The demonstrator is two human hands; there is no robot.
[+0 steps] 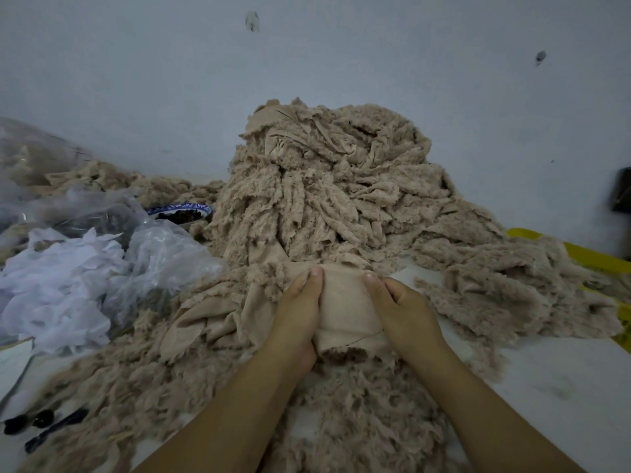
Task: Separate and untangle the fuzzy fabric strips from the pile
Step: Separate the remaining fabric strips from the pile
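Note:
A tall pile of beige fuzzy fabric strips (327, 186) rises against the wall in the middle of the view and spreads down toward me. In front of it I hold one strip (346, 305) with its smooth backing facing up. My left hand (297, 315) grips its left edge, thumb on top. My right hand (399, 312) grips its right edge the same way. The strip's far end runs into the pile; its near end hangs over more fuzzy strips (358, 404) between my forearms.
Clear plastic bags and white tissue-like scraps (61, 285) lie at the left. A blue-rimmed bowl (181, 213) of dark pieces sits behind them. Black scissors (44, 428) lie at the near left. A yellow edge (587, 254) shows at the right, a dark object (621, 192) beyond it.

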